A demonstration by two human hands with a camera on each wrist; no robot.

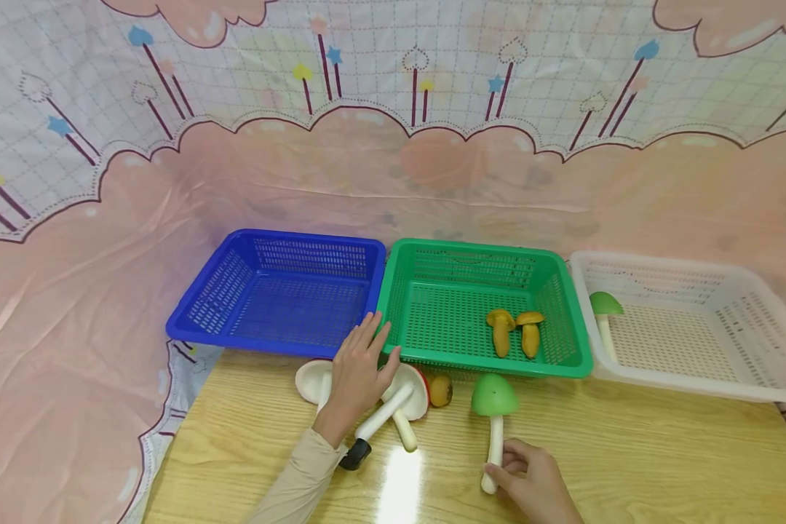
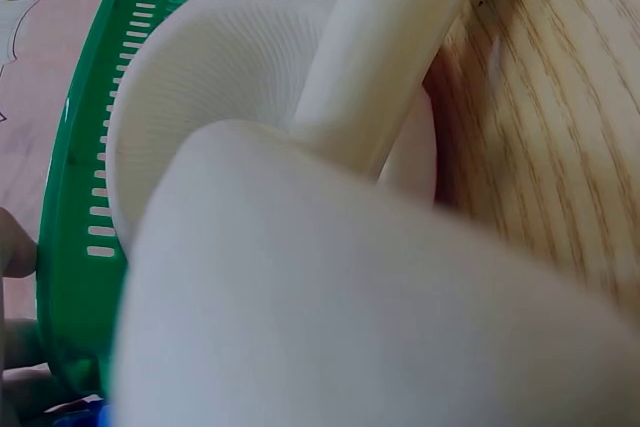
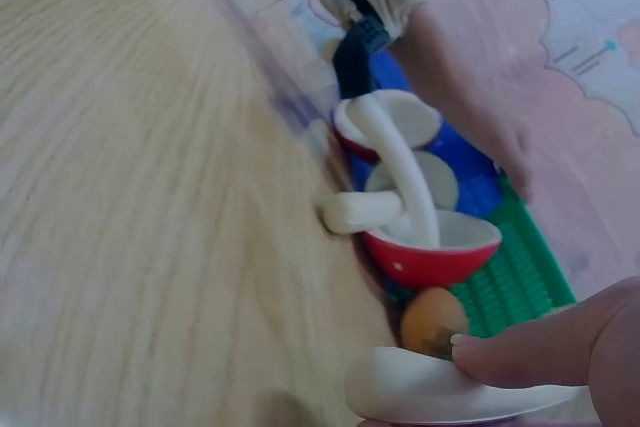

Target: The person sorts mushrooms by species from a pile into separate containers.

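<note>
The stem of a green-capped toy mushroom (image 1: 494,418) is being pinched near its lower end by the right hand (image 1: 533,480), with the fingers curled round it; in the right wrist view a fingertip (image 3: 540,352) is being pressed on the pale stem. The mushroom is being kept low over the wooden table (image 1: 629,451), cap pointing toward the baskets. The left hand (image 1: 356,367) is being held flat with fingers straight and slightly spread, laid over two red-and-white toy mushrooms (image 1: 402,397) that are lying on the table just in front of the baskets; its fingertips are being rested at the rim where the blue basket (image 1: 275,291) and the green basket (image 1: 478,306) meet. A small brown mushroom (image 1: 440,391) is being left just beside the red-and-white ones. Two yellow-brown mushrooms (image 1: 516,331) are being kept inside the green basket, near its right wall. A second green mushroom (image 1: 605,313) is being leaned against the left wall of the white basket (image 1: 688,327). A pink patterned cloth (image 1: 393,131) is being hung behind everything.
</note>
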